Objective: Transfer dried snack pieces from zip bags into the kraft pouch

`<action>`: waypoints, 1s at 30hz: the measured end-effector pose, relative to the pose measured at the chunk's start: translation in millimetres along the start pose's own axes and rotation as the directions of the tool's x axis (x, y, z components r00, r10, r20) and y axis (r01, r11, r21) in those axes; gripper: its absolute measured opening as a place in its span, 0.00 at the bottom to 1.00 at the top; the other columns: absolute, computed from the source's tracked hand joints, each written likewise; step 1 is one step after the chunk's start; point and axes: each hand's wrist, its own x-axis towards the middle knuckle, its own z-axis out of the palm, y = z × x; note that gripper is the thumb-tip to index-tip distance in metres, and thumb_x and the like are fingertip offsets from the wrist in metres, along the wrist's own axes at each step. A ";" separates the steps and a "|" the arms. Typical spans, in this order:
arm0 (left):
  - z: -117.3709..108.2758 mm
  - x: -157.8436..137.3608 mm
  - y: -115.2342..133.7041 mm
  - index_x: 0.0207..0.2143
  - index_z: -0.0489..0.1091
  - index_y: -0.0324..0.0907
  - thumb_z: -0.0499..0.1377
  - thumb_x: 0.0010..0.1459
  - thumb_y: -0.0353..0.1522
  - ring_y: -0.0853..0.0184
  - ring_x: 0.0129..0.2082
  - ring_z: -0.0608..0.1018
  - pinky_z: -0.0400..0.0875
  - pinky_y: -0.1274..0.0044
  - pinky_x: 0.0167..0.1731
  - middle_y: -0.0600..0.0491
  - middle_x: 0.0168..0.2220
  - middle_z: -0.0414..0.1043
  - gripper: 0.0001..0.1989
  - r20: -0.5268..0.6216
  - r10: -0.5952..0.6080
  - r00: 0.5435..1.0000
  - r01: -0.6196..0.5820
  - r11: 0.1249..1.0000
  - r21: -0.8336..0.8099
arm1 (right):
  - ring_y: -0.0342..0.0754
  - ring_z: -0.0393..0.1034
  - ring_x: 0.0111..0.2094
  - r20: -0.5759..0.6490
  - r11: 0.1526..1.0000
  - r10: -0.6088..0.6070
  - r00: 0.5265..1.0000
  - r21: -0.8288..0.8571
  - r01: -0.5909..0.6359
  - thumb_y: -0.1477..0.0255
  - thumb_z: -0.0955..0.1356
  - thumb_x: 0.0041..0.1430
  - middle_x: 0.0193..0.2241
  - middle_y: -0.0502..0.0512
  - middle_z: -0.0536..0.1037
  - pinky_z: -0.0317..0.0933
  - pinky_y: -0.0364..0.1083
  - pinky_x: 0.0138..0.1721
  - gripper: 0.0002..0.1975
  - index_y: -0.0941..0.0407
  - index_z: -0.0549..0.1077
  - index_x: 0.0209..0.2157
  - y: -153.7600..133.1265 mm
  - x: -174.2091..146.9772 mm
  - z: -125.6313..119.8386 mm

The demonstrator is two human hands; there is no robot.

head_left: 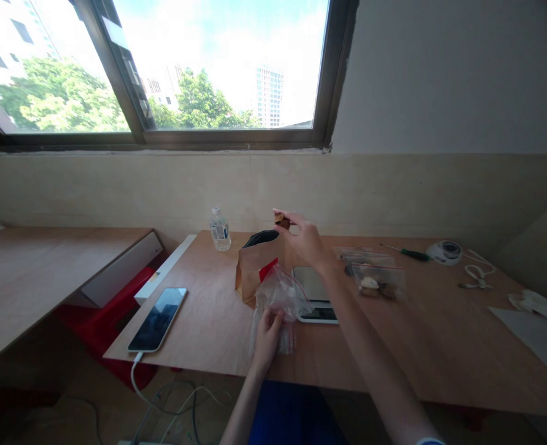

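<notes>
My right hand (303, 238) is raised above the far side of the table, pinching a small brown piece (281, 220) with a paler patch; its exact kind is unclear. Just below and to the left stands a brown paper bag (257, 262), its dark mouth open. My left hand (269, 334) is closed on a clear zip bag (280, 290) in front of the paper bag. Behind my right forearm lies a flat scale (308, 284), partly covered by the arm and the zip bag. A red patch (268, 270) shows at the paper bag's front.
Filled zip bags (379, 283) lie right of the scale. Farther right are a screwdriver (415, 254), a white round device (444, 252) with a cable, and papers (533, 337). A water bottle (220, 232) stands at the back; a charging phone (159, 319) lies left.
</notes>
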 end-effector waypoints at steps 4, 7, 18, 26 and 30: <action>1.6 -2.2 3.0 0.33 0.68 0.39 0.56 0.54 0.41 0.68 0.31 0.73 0.65 0.78 0.33 0.53 0.30 0.71 0.14 0.000 -0.014 1.000 0.014 1.000 -0.005 | 0.50 0.68 0.45 0.178 0.979 -0.098 0.979 -0.160 0.127 0.68 0.64 0.59 0.41 0.57 0.76 0.58 0.49 0.49 0.13 0.57 0.73 0.43 9.4 9.6 32.3; 2.3 -3.0 5.0 0.32 0.68 0.39 0.56 0.54 0.42 0.68 0.31 0.73 0.65 0.78 0.33 0.53 0.30 0.71 0.14 0.003 -0.029 1.000 0.029 1.000 0.004 | 0.51 0.60 0.55 0.253 0.961 -0.108 0.961 -0.220 0.166 0.66 0.61 0.62 0.50 0.59 0.71 0.50 0.52 0.56 0.16 0.57 0.72 0.46 13.9 -1.4 35.7; 2.1 -4.3 9.7 0.37 0.69 0.39 0.58 0.52 0.41 0.65 0.36 0.74 0.66 0.75 0.39 0.51 0.34 0.73 0.15 0.048 0.024 0.999 -0.024 1.000 0.006 | 0.56 0.64 0.52 0.136 0.929 0.354 0.925 -0.163 -0.331 0.58 0.64 0.55 0.49 0.64 0.70 0.56 0.57 0.52 0.26 0.58 0.67 0.51 39.8 -126.0 0.6; 1.0 -3.9 6.7 0.34 0.68 0.38 0.57 0.53 0.40 0.67 0.32 0.72 0.66 0.78 0.34 0.52 0.31 0.71 0.14 0.033 0.049 0.998 -0.053 0.992 0.114 | 0.51 0.70 0.43 0.232 0.843 0.473 0.850 0.162 -0.513 0.55 0.57 0.60 0.42 0.58 0.75 0.63 0.50 0.45 0.23 0.55 0.71 0.45 20.5 -146.2 -9.5; 2.8 -5.9 14.0 0.37 0.69 0.39 0.56 0.54 0.40 0.67 0.33 0.73 0.66 0.77 0.35 0.51 0.33 0.72 0.14 0.075 0.099 0.992 -0.112 0.973 0.204 | 0.49 0.71 0.28 -0.021 0.825 0.554 0.832 0.145 -0.546 0.53 0.62 0.55 0.28 0.56 0.76 0.65 0.45 0.29 0.21 0.58 0.71 0.34 28.3 -146.7 -3.9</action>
